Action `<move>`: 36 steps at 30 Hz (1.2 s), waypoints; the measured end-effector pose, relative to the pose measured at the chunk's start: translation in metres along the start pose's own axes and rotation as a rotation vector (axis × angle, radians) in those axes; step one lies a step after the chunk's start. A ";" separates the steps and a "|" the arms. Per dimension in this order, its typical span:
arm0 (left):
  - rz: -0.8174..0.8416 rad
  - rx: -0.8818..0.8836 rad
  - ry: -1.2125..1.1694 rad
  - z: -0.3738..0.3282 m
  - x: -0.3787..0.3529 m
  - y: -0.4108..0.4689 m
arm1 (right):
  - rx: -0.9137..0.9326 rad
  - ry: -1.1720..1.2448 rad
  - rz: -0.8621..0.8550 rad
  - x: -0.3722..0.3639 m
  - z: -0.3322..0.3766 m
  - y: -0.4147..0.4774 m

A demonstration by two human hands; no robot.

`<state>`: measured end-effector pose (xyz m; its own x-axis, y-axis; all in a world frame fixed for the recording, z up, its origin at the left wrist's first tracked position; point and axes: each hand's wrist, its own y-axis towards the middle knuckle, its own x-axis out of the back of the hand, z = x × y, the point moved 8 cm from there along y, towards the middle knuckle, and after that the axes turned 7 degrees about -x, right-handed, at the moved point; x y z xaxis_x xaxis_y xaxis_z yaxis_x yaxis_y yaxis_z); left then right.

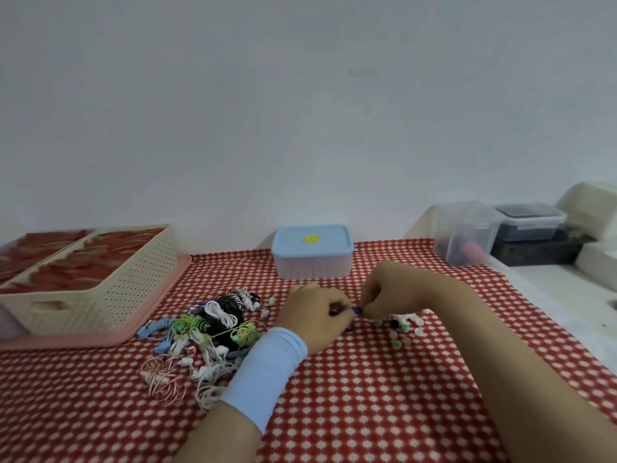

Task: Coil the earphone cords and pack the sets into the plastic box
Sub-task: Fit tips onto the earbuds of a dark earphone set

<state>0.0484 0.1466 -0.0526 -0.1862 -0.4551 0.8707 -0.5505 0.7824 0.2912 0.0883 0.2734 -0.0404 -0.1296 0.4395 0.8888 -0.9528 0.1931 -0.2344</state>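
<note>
Hands at work over a red-and-white checked tabletop: the left hand, a pale blue wrist sleeve behind it, curls its fingers round a dark blue earphone set, while the right hand pinches the same set's end just beside it. A tangled heap of multicoloured earphone sets lies left of the hands, loose ear tips to their right. The ribbed translucent plastic box with a pale blue lid stands closed beyond, near the wall. A cream perforated basket sits on a pink tray at far left.
</note>
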 end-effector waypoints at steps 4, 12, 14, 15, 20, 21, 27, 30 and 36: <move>-0.095 0.094 -0.358 0.012 0.011 -0.006 | 0.041 0.127 -0.118 0.009 0.001 -0.004; -0.221 0.227 -0.838 0.012 0.024 -0.018 | -0.016 0.903 -0.161 -0.008 -0.007 -0.027; -0.232 0.240 -0.814 0.012 0.023 -0.023 | -0.012 1.052 -0.169 -0.014 -0.005 -0.028; -0.237 0.243 -0.820 0.011 0.022 -0.025 | -0.010 1.117 -0.170 -0.016 -0.005 -0.028; -0.275 0.255 -1.079 0.013 0.019 -0.029 | 0.027 1.250 -0.097 -0.028 0.003 -0.034; -0.269 0.258 -1.141 0.014 0.019 -0.029 | 0.042 1.254 -0.079 -0.029 0.005 -0.033; -0.161 0.248 -1.189 0.011 0.007 -0.030 | 0.115 1.252 -0.072 -0.032 0.010 -0.028; -0.128 0.251 -1.169 0.010 0.001 -0.029 | 0.108 1.259 -0.057 -0.033 0.010 -0.028; -0.123 0.268 -1.140 0.013 -0.011 -0.027 | 0.073 1.245 -0.036 -0.037 0.007 -0.025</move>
<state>0.0546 0.1249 -0.0755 -0.6656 -0.7443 -0.0546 -0.7433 0.6546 0.1377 0.1151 0.2457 -0.0647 0.2068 0.9741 -0.0917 -0.9686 0.1906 -0.1596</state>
